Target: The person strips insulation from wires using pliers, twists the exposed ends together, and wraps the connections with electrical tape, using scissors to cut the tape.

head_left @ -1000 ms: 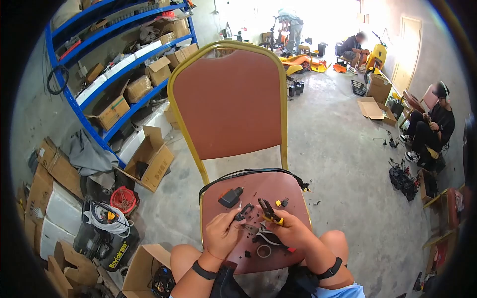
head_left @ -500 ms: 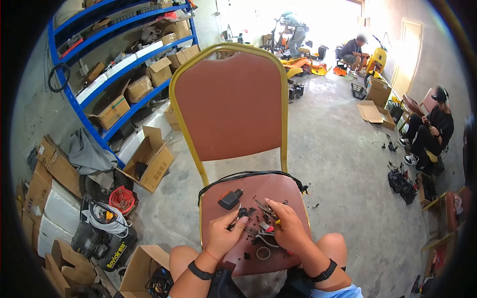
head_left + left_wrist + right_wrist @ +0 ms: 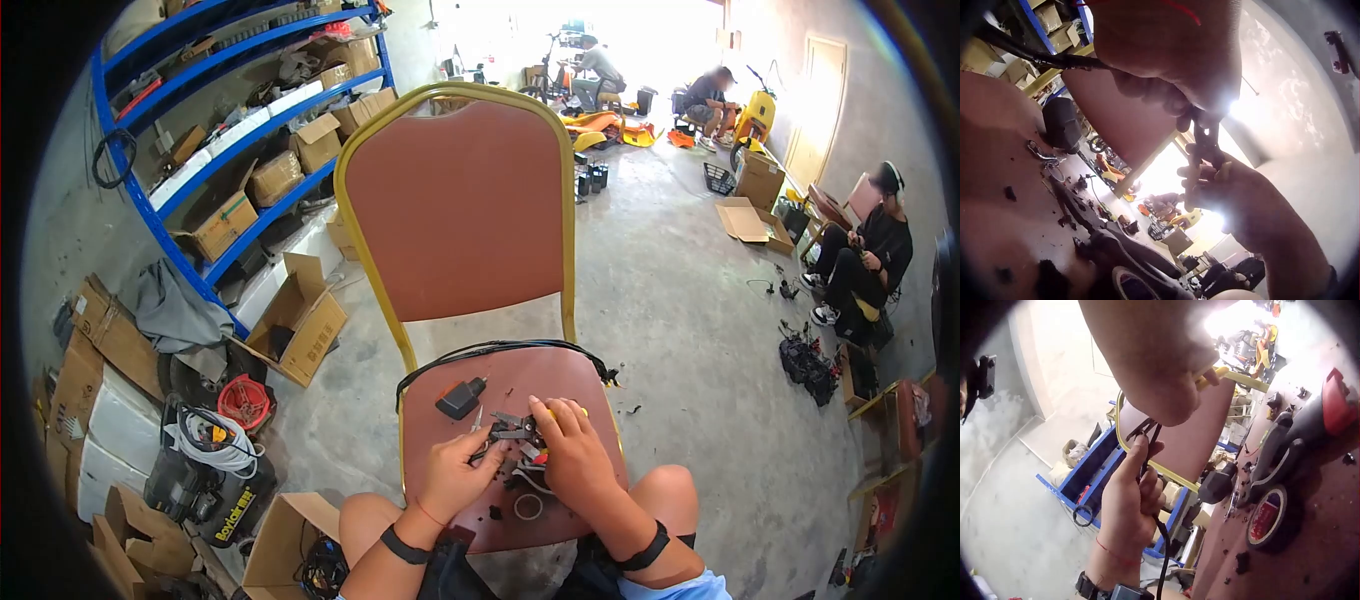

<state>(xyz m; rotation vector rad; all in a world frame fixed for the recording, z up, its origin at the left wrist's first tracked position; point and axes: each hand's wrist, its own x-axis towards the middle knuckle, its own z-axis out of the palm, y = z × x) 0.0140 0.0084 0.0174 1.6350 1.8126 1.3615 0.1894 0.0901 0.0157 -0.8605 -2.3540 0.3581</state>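
In the head view, my left hand [image 3: 455, 475] pinches a black cable end over the red chair seat [image 3: 425, 390]. The black cable [image 3: 1165, 550] hangs from that hand in the right wrist view. My right hand [image 3: 580, 460] grips yellow-handled pliers [image 3: 512, 428], their jaws pointing left at the left fingertips. Seen from the left wrist, the pliers [image 3: 1207, 147] bridge the two hands; whether the jaws touch the cable I cannot tell. A dark boxy tool [image 3: 460, 398], a tape roll [image 3: 528, 507] and black scraps [image 3: 495, 512] lie on the seat.
The chair's backrest [image 3: 460, 210] rises ahead, with black cables [image 3: 490, 348] along the seat's rear edge. Blue shelves [image 3: 150, 210] and cardboard boxes [image 3: 300, 330] stand left. A seated person [image 3: 875, 250] is at the right; two more people are at the back.
My right hand has brought the pliers leftward and turned them, so their jaws now meet the left fingertips. The left hand has barely moved. A person at the back has bent lower.
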